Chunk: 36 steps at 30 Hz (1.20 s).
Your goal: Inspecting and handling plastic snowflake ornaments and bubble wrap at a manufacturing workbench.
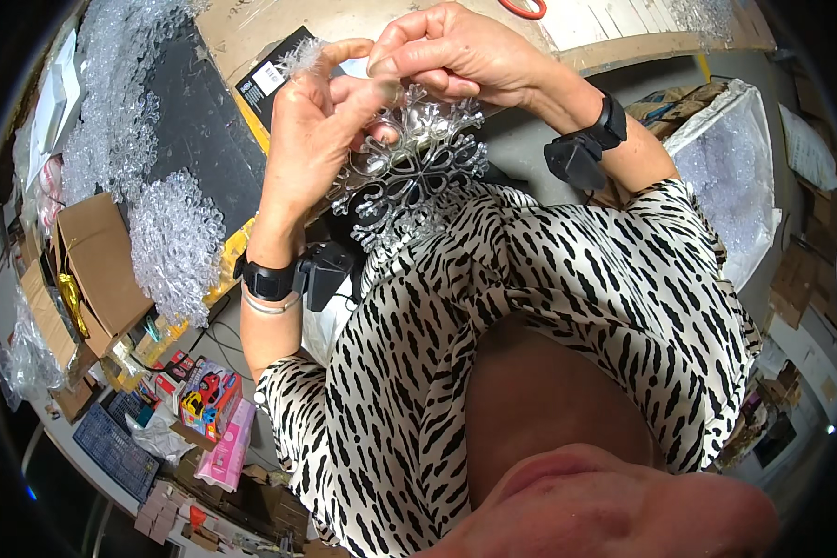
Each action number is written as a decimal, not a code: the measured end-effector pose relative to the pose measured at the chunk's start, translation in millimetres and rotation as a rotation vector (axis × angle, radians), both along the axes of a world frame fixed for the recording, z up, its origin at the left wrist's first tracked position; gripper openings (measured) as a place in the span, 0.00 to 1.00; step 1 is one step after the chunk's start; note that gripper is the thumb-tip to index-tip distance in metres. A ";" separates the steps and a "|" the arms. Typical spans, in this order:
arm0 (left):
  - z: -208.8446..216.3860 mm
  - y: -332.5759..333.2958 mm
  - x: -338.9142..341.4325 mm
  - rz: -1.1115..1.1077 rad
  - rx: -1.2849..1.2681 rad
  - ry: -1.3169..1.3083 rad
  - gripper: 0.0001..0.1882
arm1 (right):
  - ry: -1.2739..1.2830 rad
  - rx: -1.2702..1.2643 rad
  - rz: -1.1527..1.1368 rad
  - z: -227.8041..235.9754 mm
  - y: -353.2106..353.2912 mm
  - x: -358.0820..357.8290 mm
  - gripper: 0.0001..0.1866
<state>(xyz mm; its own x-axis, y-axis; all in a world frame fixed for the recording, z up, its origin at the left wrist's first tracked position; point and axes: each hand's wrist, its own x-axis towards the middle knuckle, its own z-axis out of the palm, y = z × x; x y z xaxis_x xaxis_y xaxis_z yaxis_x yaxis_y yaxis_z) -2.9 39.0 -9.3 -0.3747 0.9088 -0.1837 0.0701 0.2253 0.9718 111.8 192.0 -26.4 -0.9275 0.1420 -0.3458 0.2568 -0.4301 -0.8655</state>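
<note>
— Where is the clear plastic snowflake ornament (409, 172)?

— Held up in the air in front of the person's chest, just above the zebra-print blouse (530, 307). Both hands grip it at its top: the left hand (312, 139) pinches its upper left arm between thumb and fingers, and the right hand (456, 51) closes its fingertips on the top edge, touching the left thumb.

— What room is there around it?

— Little. The blouse lies right beneath it, and the counter (251, 37) edge curves close behind the hands. To the left, heaps of clear snowflake ornaments (172, 242) cover a dark mat (209, 130), beside an open cardboard box (93, 260). To the right stands a plastic-lined box of clear pieces (725, 177).

— Anything hard to make out?

— The fingers hide the snowflake's top, so whatever they work there cannot be seen. Red scissor handles (523, 7) are cut off at the upper rim.
</note>
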 end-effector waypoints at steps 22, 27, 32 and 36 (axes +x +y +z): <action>-8.9 -6.6 -19.7 -0.071 -0.067 -0.195 0.09 | 0.175 -0.124 0.138 -20.1 6.6 -3.6 0.11; -16.5 -14.4 -11.3 -0.012 -0.052 -0.231 0.09 | 0.120 0.205 0.192 -14.0 4.7 7.8 0.10; -17.4 -16.1 -3.6 0.023 -0.018 -0.163 0.09 | 0.135 0.197 0.318 -24.0 8.0 9.9 0.07; -13.0 -18.4 -3.6 0.022 -0.008 -0.137 0.09 | 0.231 -0.423 0.231 -35.9 4.4 12.4 0.08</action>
<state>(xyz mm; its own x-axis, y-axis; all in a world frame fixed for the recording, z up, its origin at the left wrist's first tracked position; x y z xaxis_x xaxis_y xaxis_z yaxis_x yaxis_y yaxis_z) -6.5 20.7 -22.3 -0.3657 0.8987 -0.2420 -0.0682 0.2334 0.9700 124.2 196.5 -62.3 -0.9769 -0.1823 -0.1115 0.2091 -0.7086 -0.6739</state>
